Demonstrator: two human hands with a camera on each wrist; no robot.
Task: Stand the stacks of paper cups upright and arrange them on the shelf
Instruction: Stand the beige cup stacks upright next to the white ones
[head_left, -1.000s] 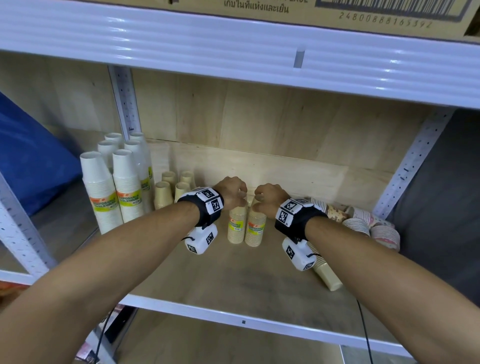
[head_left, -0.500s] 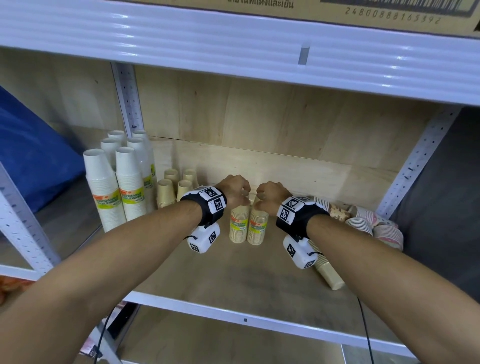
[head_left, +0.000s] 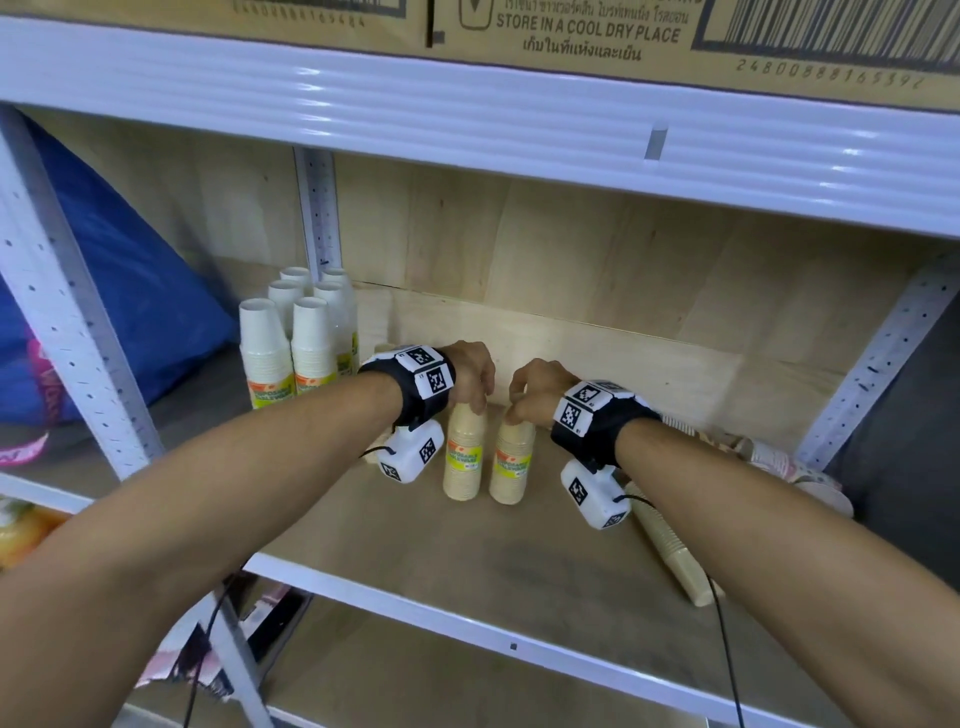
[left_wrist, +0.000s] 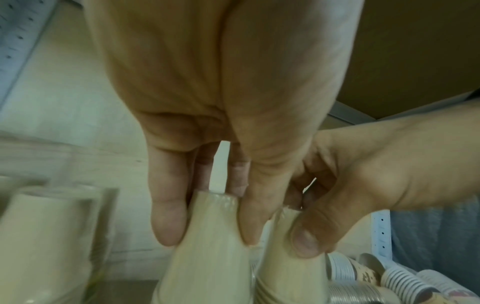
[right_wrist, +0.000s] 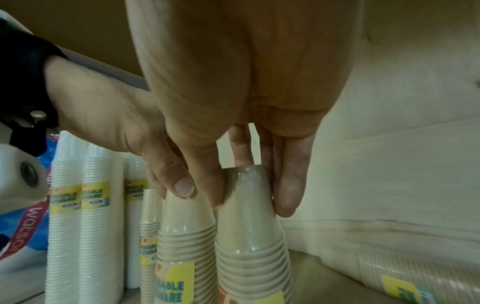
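Wooden shelf framed in white metal, under a cardboard box. Two tan cup stacks upright side by side mid-shelf, rims down, wrapped in clear film. Left hand pinching the top of the left one, right hand pinching the top of the right one. Left of that pair: white cup stacks already standing, small tan ones partly hidden behind. Right of the pair: a tan stack and patterned stacks lying down, seemingly left to do.
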